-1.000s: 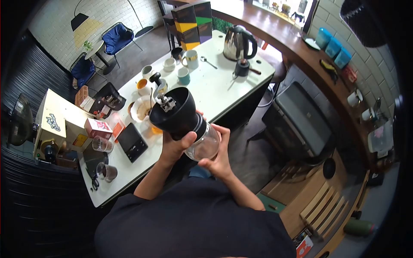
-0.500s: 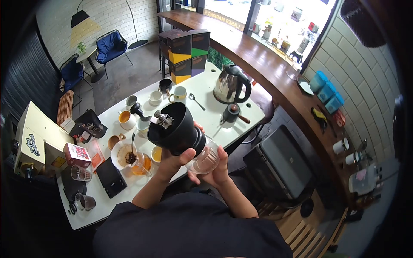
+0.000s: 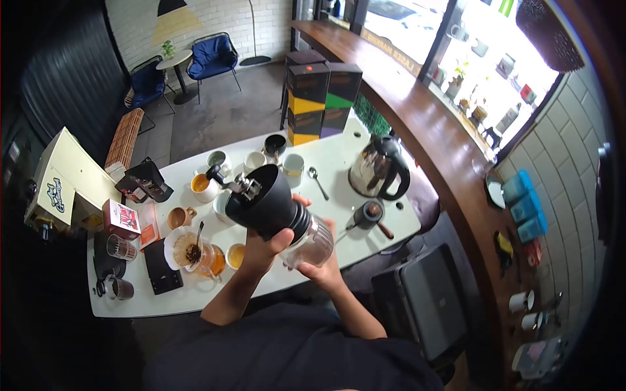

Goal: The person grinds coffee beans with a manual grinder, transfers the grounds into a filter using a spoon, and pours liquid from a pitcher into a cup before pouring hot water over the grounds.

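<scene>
A black hand coffee grinder (image 3: 272, 212) is tilted over the table, its wide top facing up and left with a metal crank across it. My left hand (image 3: 268, 251) is wrapped round its black body. Below that, my right hand (image 3: 323, 270) grips the clear ribbed glass jar (image 3: 313, 242) at the grinder's lower end. Nearest to the left hand stand a small cup of yellowish liquid (image 3: 235, 255) and a glass server of amber liquid (image 3: 214, 262). Beside them is a white dripper (image 3: 177, 251) with dark grounds and a spoon in it.
On the white table (image 3: 339, 228) stand several cups, a kettle (image 3: 375, 171), a small dark pot with a wooden handle (image 3: 369, 214), a spoon (image 3: 318, 183) and a black scale (image 3: 162, 272). Stacked boxes (image 3: 310, 98) are behind; a wooden counter (image 3: 417, 111) runs along the right.
The camera view has shifted, so the room and table appear moved. My right hand has shifted its hold on the jar; both hands still hold the grinder.
</scene>
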